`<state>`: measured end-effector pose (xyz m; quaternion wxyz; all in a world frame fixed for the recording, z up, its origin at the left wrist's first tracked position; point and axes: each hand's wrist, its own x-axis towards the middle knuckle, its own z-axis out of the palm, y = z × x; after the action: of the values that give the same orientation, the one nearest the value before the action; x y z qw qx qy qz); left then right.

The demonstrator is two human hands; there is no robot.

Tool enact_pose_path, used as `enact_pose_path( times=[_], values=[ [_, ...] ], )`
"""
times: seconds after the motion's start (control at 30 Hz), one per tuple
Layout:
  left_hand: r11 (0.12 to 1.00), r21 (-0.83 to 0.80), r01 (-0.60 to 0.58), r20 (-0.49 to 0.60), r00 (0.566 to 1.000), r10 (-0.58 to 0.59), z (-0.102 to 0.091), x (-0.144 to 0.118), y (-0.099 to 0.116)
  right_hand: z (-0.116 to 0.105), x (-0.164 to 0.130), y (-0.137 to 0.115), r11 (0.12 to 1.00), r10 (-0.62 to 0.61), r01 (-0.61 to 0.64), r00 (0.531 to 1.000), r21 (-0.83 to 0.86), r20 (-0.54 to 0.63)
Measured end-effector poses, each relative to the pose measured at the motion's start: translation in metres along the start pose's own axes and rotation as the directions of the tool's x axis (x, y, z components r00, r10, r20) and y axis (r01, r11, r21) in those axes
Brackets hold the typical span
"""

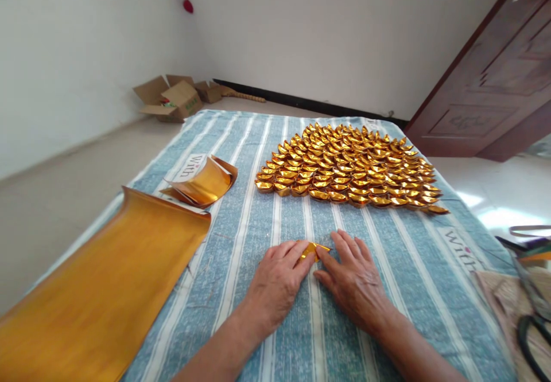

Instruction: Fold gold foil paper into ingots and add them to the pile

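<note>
Two hands press on one small gold foil piece lying on the striped blue cloth of the tabletop. The left hand and right hand lie flat, fingers spread, fingertips pinning the foil between them; neither grip is closed around it. The foil looks thin, light and slick, likely to crease sharply and to tear or slide if pushed hard, so its folded edges seem the best place to pinch. Beyond the fingertips sits a dense spread of folded gold ingots, near enough to disturb. Left of the left hand lie a long gold sheet stack and curled foil sheets. Right of the right hand, scissors lie by the tabletop edge. Open cloth remains toward the wrists.
</note>
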<state>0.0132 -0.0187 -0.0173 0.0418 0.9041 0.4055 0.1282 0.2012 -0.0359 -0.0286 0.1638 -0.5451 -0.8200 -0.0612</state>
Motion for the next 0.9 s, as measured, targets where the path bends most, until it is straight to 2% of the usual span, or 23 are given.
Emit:
enact_pose_path(
  times=[0.27,0.53,0.73,0.9],
  values=[
    [1.0,-0.002,-0.005,-0.017,1.0,0.005,-0.0007,0.0014,-0.001,0.0039,-0.0004,-0.0018,1.0,0.019,-0.019,1.0,0.008,-0.021],
    [1.0,-0.009,-0.003,-0.019,1.0,0.003,-0.0016,0.0016,-0.0008,0.0057,-0.0009,-0.0018,0.999,0.008,-0.003,0.989,0.035,-0.147],
    [1.0,-0.02,0.024,0.016,1.0,-0.023,-0.0039,0.003,0.0001,0.0073,0.0001,-0.0059,1.0,0.007,-0.006,0.999,0.021,-0.047],
    [1.0,-0.023,0.019,0.029,0.999,-0.018,-0.0019,0.002,-0.0016,0.0047,-0.0008,-0.0054,0.998,0.056,-0.056,0.998,-0.006,-0.023]
  ],
)
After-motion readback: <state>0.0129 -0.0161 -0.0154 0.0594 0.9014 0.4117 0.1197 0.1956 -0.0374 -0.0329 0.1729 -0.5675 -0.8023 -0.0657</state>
